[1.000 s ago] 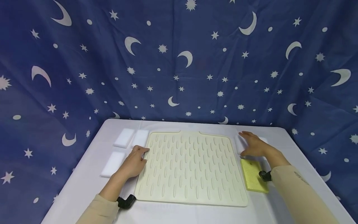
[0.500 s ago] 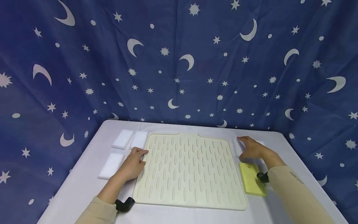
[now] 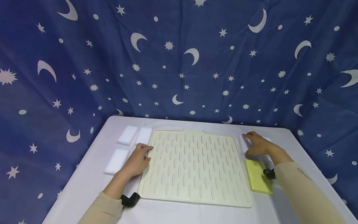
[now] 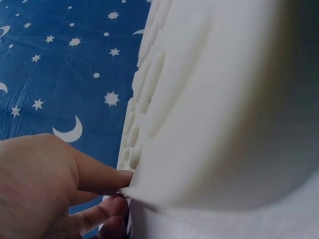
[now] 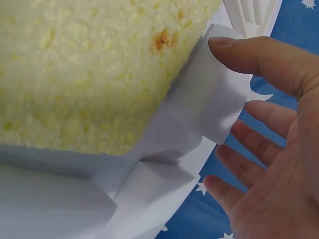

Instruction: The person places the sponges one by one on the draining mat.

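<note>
A cream drying mat (image 3: 193, 168) with rows of raised oval ridges lies on the white-covered table. My left hand (image 3: 138, 161) pinches its left edge; in the left wrist view, the thumb and fingers (image 4: 94, 177) meet at the rim. At the mat's far right, my right hand (image 3: 257, 145) reaches over a white sponge block (image 3: 244, 147). In the right wrist view, the thumb touches that white block (image 5: 207, 89), while the other fingers are spread loosely near its side. A yellow sponge (image 3: 258, 177) lies flat below the right hand, partly behind the wrist camera.
Left of the mat are white blocks: one at the back left (image 3: 128, 135), one near the mat (image 3: 144, 135), one farther forward (image 3: 117, 161). More white blocks (image 5: 154, 191) show beyond the yellow sponge. A blue star-patterned curtain (image 3: 179, 62) stands behind the table.
The head view has shifted slightly. Both hands stay at nearly the same places, the left at the mat's edge and the right at the white block.
</note>
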`<state>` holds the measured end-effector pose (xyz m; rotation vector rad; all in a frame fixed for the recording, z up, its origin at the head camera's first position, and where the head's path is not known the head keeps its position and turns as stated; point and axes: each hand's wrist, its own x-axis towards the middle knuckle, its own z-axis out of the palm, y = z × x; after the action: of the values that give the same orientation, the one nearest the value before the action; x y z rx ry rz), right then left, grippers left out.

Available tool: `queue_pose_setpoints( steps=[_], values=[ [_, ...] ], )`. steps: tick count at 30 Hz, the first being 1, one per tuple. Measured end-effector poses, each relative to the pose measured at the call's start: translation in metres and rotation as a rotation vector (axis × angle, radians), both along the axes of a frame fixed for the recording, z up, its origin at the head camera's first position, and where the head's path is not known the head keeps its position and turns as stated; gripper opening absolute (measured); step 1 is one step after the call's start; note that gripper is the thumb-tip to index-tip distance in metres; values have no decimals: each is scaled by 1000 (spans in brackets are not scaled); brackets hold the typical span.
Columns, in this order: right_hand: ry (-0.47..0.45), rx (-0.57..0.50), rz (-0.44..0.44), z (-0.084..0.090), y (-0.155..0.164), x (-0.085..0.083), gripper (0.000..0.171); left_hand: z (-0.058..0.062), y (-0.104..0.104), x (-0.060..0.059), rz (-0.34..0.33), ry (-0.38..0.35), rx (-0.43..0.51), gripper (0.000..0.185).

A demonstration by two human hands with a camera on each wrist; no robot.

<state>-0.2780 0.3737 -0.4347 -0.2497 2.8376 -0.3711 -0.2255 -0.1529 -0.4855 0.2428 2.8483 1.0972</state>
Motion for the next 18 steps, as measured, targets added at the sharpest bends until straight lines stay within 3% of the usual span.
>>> queue_pose_setpoints(
  steps=[9,18],
  values=[
    [-1,16,27,6,4,1,102,0,3,3,4,2,-3,48],
    [47,11,82,29,-1,7,100,0,3,2,6,4,-7,48]
  ],
)
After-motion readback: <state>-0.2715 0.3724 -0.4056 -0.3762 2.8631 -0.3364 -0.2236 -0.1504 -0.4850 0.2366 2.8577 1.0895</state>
